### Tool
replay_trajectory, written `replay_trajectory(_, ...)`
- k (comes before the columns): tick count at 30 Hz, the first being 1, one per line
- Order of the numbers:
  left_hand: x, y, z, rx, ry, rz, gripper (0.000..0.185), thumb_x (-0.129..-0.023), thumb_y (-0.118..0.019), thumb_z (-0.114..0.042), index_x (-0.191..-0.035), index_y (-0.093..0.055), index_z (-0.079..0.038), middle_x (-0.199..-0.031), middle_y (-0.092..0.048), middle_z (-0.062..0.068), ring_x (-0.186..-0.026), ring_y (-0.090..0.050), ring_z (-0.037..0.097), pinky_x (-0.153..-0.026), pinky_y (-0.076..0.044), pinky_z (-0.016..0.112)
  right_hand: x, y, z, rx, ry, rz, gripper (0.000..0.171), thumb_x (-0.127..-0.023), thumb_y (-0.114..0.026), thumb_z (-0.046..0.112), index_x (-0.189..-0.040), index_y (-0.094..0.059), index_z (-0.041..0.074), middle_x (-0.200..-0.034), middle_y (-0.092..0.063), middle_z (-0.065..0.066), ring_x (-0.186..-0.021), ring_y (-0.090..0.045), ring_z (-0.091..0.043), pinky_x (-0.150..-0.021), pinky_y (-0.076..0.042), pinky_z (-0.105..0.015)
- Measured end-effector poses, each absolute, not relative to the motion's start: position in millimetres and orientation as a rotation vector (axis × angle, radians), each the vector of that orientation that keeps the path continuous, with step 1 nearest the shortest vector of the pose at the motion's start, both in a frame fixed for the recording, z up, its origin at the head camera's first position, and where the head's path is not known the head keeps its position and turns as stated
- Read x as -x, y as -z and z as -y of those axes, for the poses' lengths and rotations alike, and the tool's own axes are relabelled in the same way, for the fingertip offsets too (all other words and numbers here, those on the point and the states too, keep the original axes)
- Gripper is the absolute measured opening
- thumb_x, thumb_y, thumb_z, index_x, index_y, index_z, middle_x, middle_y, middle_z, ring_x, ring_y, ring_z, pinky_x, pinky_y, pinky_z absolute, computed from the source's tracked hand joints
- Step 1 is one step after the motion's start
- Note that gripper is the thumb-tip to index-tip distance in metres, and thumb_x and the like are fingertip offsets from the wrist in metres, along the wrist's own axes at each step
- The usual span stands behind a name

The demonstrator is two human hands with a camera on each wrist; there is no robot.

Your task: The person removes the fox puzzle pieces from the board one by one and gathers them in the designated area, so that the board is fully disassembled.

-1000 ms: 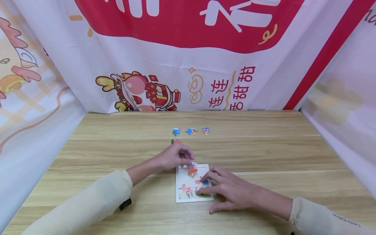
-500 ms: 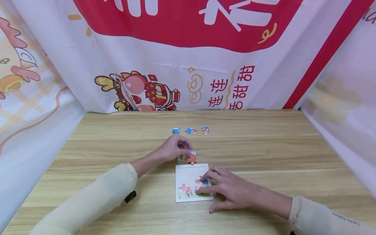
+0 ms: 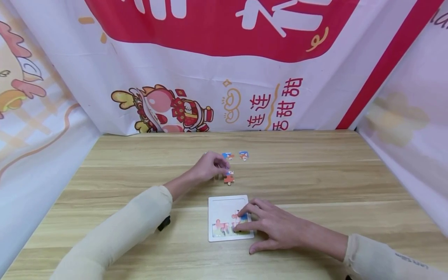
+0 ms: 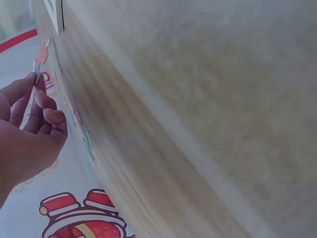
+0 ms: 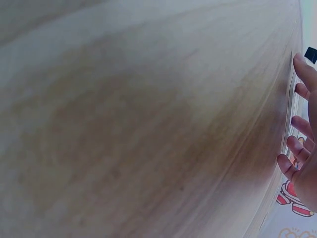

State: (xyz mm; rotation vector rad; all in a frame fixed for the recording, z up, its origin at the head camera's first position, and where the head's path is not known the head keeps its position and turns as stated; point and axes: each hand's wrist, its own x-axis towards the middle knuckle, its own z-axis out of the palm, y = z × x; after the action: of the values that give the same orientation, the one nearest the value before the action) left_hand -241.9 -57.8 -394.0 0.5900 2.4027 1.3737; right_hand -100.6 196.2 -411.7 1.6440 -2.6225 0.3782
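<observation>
My left hand point(image 3: 209, 166) pinches an orange and blue jigsaw piece point(image 3: 229, 179) between thumb and fingertips, above the table beyond the puzzle tray. In the left wrist view the same jigsaw piece point(image 4: 43, 53) sticks out past the fingertips of the left hand point(image 4: 32, 121). The white puzzle tray point(image 3: 219, 204) lies flat, with several pieces along its near and right parts. My right hand point(image 3: 274, 225) rests on the tray's right side, its index finger and thumb side spread over the blue and pink pieces, partly covering them. In the right wrist view the right hand point(image 5: 304, 148) shows loosely bent fingers.
Two loose pieces, one blue and orange point(image 3: 228, 156) and another with a fox-like print point(image 3: 244, 156), lie beyond the left hand. Other pieces there are hidden behind that hand. A printed cloth point(image 3: 196, 66) hangs along the table's far edge.
My left hand has lifted the orange and blue jigsaw piece away from the tray and moved it farther off, towards the loose pieces. The right hand has stayed in place.
</observation>
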Motion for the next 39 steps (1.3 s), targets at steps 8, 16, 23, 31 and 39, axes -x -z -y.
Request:
replay_trajectory(8,256,397,56,-0.579,-1.369,-2.441,0.011,-0.090,-0.076,0.003,-0.100,-0.075,0.001,-0.091,-0.070,0.007,-0.083,-0.060,0.018,-0.071,-0.050,0.026,100,412,-196,-1.645,-0.373,2.624,0.054,-0.095,-0.061,0.065,-0.141,-0.062,0.036,-0.142,-0.053,0.003,-0.128,-0.043,-0.019,-0.105,-0.045,-0.046)
replay_trajectory(16,262,396,53,-0.546,-1.305,-2.460,0.015,-0.085,-0.076,0.006,-0.100,-0.074,0.002,-0.088,-0.069,0.008,-0.080,-0.062,0.018,-0.068,-0.052,0.026,100,413,-196,-1.647,-0.373,2.623,0.055,-0.095,-0.061,0.065,-0.141,-0.062,0.036,-0.142,-0.053,0.002,-0.129,-0.043,-0.020,-0.106,-0.044,-0.047)
replay_trajectory(23,267,396,51,-0.525,-1.272,-2.462,0.019,-0.084,-0.078,0.007,-0.101,-0.074,0.001,-0.089,-0.069,0.009,-0.081,-0.064,0.020,-0.068,-0.054,0.026,101,413,-197,-1.643,-0.376,2.636,0.055,-0.095,-0.060,0.066,-0.142,-0.061,0.036,-0.143,-0.052,0.002,-0.130,-0.042,-0.020,-0.106,-0.044,-0.047)
replay_trajectory(31,271,397,47,-0.535,-1.216,-2.538,0.016,-0.085,-0.080,0.006,-0.100,-0.075,0.001,-0.086,-0.070,0.009,-0.078,-0.063,0.017,-0.067,-0.052,0.025,101,414,-197,-1.645,-0.371,2.633,0.055,-0.096,-0.060,0.065,-0.142,-0.061,0.036,-0.143,-0.052,0.002,-0.130,-0.042,-0.020,-0.106,-0.044,-0.047)
replay_trajectory(39,272,398,45,-0.571,-1.118,-2.618,0.010,-0.087,-0.079,0.003,-0.097,-0.077,0.000,-0.084,-0.071,0.007,-0.077,-0.063,0.016,-0.067,-0.051,0.025,101,414,-197,-1.642,-0.367,2.628,0.055,-0.095,-0.060,0.066,-0.142,-0.062,0.036,-0.143,-0.052,0.002,-0.129,-0.043,-0.020,-0.105,-0.045,-0.047)
